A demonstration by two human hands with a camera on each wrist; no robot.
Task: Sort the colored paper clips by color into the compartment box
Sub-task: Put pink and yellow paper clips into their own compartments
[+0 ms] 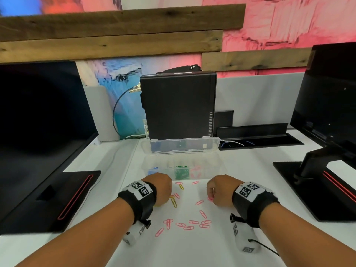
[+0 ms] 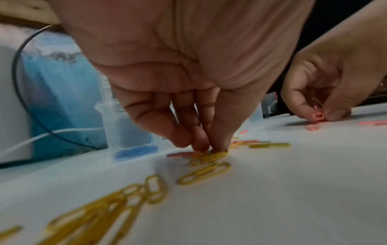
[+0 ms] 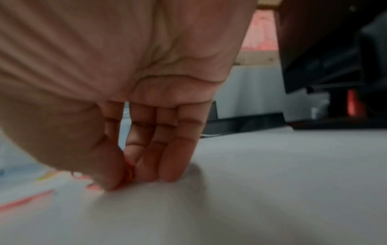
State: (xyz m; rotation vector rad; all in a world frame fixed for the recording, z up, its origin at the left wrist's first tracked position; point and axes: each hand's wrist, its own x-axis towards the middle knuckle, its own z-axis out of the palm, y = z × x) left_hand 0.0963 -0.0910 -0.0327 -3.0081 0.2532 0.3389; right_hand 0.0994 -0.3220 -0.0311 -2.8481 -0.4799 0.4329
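White desk surface (image 1: 250, 189) flanked by two dark monitors, with a black upright mini computer (image 1: 178, 105) at 12 o'clock; clear plastic compartment box (image 1: 183, 168), lid raised, lies just before it, holding blue, green and pink clips in separate cells; left hand (image 1: 159, 187), at 9 o'clock of the scatter, pinches a yellow paper clip (image 2: 211, 156) against the desk; right hand (image 1: 219, 189), at 3 o'clock, pinches a pink paper clip (image 2: 318, 116); loose pink paper clips (image 1: 188, 224) lie at 6 o'clock; further yellow clips (image 1: 174, 202) between the hands.
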